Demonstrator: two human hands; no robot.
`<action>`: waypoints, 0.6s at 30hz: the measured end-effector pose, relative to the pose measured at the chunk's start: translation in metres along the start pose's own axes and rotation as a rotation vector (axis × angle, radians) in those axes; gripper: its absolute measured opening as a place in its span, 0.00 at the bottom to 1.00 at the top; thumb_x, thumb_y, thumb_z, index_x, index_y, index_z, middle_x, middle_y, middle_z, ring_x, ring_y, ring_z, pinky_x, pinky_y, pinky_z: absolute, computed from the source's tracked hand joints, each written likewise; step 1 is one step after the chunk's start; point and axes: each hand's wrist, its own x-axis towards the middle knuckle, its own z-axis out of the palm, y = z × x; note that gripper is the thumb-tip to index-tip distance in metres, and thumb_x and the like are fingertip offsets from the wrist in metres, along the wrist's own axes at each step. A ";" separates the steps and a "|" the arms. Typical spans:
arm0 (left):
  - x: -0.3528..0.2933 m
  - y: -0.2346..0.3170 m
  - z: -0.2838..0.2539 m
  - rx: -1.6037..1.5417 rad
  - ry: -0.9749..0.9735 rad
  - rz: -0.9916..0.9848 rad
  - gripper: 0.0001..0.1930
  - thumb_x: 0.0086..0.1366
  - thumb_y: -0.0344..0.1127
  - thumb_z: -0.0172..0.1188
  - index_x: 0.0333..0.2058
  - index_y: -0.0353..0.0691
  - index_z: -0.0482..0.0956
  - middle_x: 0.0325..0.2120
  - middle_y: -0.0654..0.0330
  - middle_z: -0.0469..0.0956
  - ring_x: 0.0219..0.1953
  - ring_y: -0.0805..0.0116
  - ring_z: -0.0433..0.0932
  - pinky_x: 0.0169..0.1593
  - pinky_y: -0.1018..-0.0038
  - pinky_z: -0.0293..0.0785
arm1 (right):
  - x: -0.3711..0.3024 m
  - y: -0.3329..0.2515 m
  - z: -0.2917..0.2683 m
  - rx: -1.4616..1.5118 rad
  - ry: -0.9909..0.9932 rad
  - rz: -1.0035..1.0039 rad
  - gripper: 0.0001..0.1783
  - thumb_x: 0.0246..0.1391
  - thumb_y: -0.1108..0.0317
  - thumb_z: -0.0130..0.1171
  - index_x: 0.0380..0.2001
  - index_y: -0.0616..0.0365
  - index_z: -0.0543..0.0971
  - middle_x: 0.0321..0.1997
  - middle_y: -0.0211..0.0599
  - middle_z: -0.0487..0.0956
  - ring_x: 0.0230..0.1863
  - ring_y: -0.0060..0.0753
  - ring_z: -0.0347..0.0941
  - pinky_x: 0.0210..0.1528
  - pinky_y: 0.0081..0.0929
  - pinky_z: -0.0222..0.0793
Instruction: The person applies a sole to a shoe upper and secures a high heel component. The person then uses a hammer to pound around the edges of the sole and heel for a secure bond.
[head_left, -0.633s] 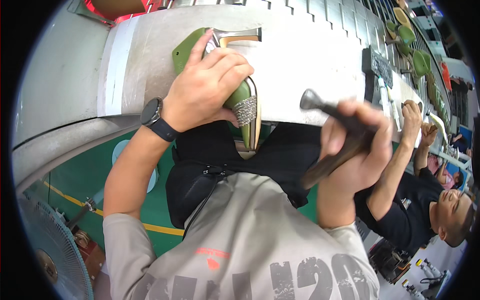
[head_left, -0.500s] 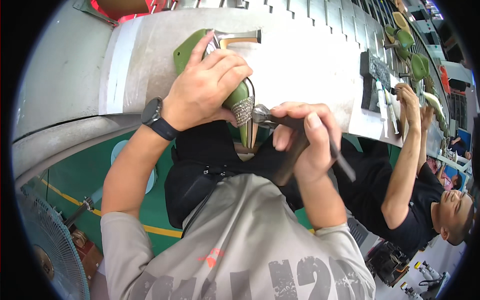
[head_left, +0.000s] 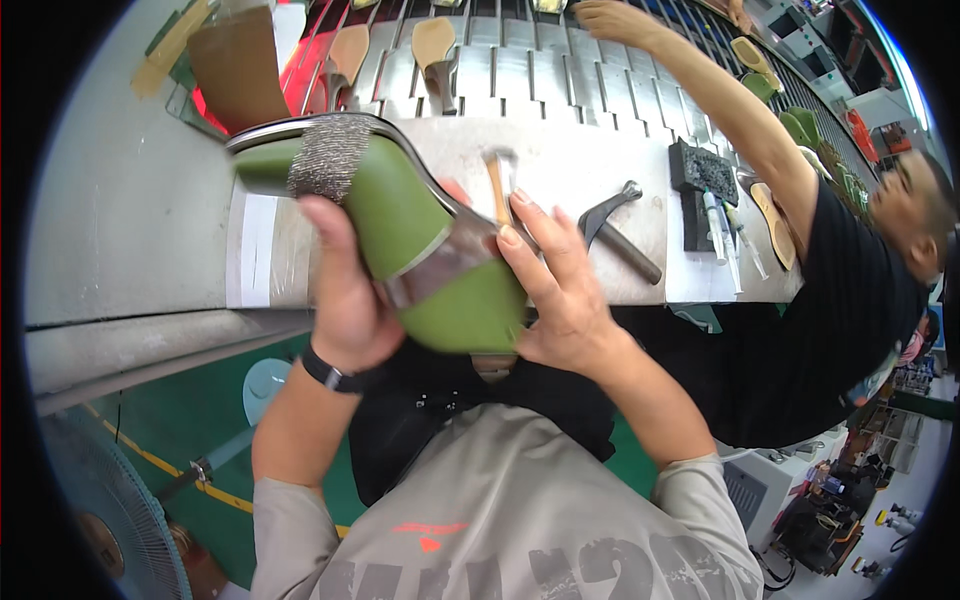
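A high-heeled shoe on a green shoe last [head_left: 400, 205] is tilted on its side above the near edge of the bench, its toe up at the left. Across its toe runs a glittering silver strap [head_left: 335, 158], and a smooth metallic brown band [head_left: 455, 265] wraps the back part. The heel [head_left: 497, 185] points away from me, blurred. My left hand [head_left: 352, 290] grips the shoe from below, thumb by the glittering strap. Against the heel end, my right hand [head_left: 565, 280] closes with its fingertips on the brown band. A hammer [head_left: 618, 232] lies on the bench, right of that hand.
Metal slats of a conveyor [head_left: 510, 80] run along the far side, carrying tan insoled shoe parts [head_left: 433, 45]. Black foam blocks [head_left: 700, 170] and syringes [head_left: 722, 225] sit at right. A co-worker's arm [head_left: 720, 100] reaches over the conveyor. A fan [head_left: 110, 510] stands lower left.
The shoe has been lifted off the bench and turned, its toe now at upper left. My right hand has let go of the hammer and taken hold of the shoe. The co-worker's arm has reached forward.
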 end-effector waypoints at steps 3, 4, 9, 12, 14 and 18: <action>-0.003 -0.020 0.014 0.159 0.238 0.020 0.41 0.76 0.70 0.39 0.62 0.34 0.71 0.56 0.50 0.80 0.53 0.59 0.82 0.58 0.61 0.79 | -0.001 0.016 0.009 0.093 0.162 -0.072 0.48 0.40 0.66 0.78 0.67 0.67 0.71 0.62 0.56 0.76 0.60 0.59 0.75 0.64 0.52 0.71; -0.004 -0.021 -0.011 0.418 0.112 0.071 0.35 0.78 0.64 0.43 0.60 0.35 0.73 0.54 0.51 0.81 0.52 0.61 0.83 0.55 0.63 0.80 | -0.003 0.009 0.002 0.275 0.141 0.139 0.47 0.41 0.70 0.78 0.66 0.68 0.71 0.60 0.55 0.77 0.59 0.57 0.76 0.63 0.49 0.71; -0.013 -0.045 -0.084 1.662 0.045 0.566 0.12 0.62 0.34 0.70 0.42 0.35 0.82 0.33 0.55 0.83 0.33 0.60 0.81 0.37 0.67 0.77 | 0.035 0.031 -0.018 0.751 0.222 0.769 0.27 0.61 0.63 0.70 0.58 0.70 0.78 0.51 0.39 0.84 0.51 0.27 0.78 0.56 0.28 0.74; -0.009 -0.054 -0.075 1.747 0.016 0.700 0.11 0.54 0.28 0.73 0.36 0.38 0.82 0.29 0.57 0.80 0.30 0.57 0.79 0.34 0.65 0.75 | 0.066 0.079 -0.010 0.618 0.308 1.022 0.28 0.63 0.51 0.67 0.54 0.63 0.79 0.48 0.38 0.83 0.47 0.30 0.82 0.49 0.33 0.80; -0.010 -0.057 -0.075 1.729 0.068 0.692 0.10 0.54 0.29 0.73 0.35 0.39 0.83 0.28 0.58 0.80 0.30 0.58 0.79 0.33 0.65 0.75 | 0.090 0.121 0.003 0.673 0.395 1.041 0.28 0.62 0.49 0.67 0.55 0.60 0.78 0.47 0.37 0.83 0.43 0.28 0.81 0.44 0.30 0.78; -0.005 -0.053 -0.072 1.687 0.091 0.621 0.09 0.56 0.32 0.72 0.35 0.39 0.84 0.27 0.59 0.81 0.29 0.57 0.79 0.32 0.65 0.75 | 0.135 0.208 0.027 0.285 0.352 0.988 0.28 0.60 0.50 0.68 0.52 0.64 0.82 0.45 0.49 0.85 0.48 0.39 0.81 0.54 0.35 0.73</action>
